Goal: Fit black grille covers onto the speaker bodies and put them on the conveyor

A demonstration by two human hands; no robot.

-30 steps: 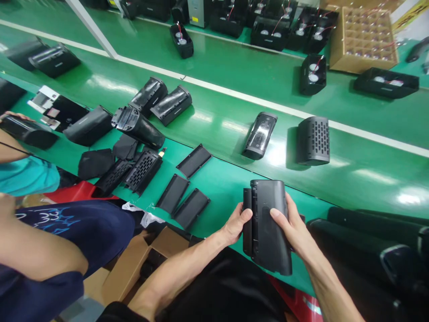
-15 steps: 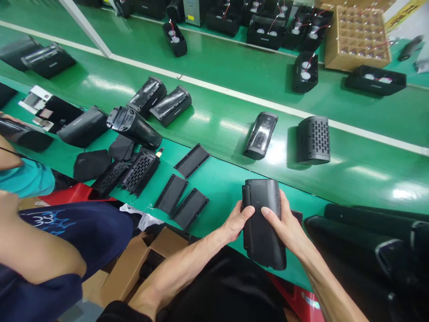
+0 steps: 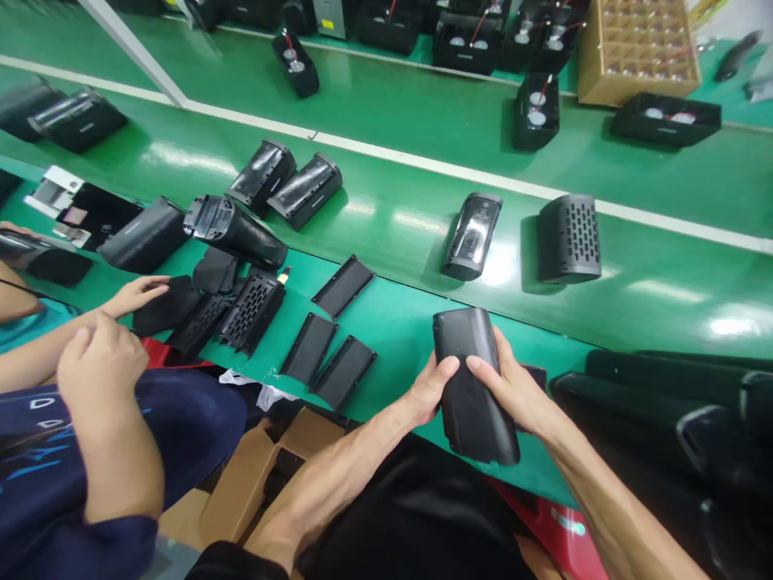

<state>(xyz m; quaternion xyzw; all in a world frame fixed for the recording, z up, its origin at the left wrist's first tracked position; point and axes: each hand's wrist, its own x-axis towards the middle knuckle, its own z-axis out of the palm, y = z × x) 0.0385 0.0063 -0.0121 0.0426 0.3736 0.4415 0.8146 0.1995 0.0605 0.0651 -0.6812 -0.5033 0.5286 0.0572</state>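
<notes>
Between my two hands is a black plastic speaker housing, held over the green bench and slightly tilted. My left hand grips its left side, thumb pressed on the upper face. On the other side my right hand wraps round the edge, its thumb beside the left one. Fingers beneath the housing are hidden. Left of my hands lie three flat black panels, the closest being a panel with small corner holes. Beyond the housing stand a glossy black speaker and a speaker with a slotted grille.
At left a co-worker's hand reaches over dark pads beside slotted grilles. Several speaker housings stand on the green belt. Large black cases fill the right side. An open carton sits below the bench.
The housing has tilted slightly in my hands, and its left-hand panel now looks closer to flush. A co-worker's arms have come into view at left, one hand reaching to the pads.
</notes>
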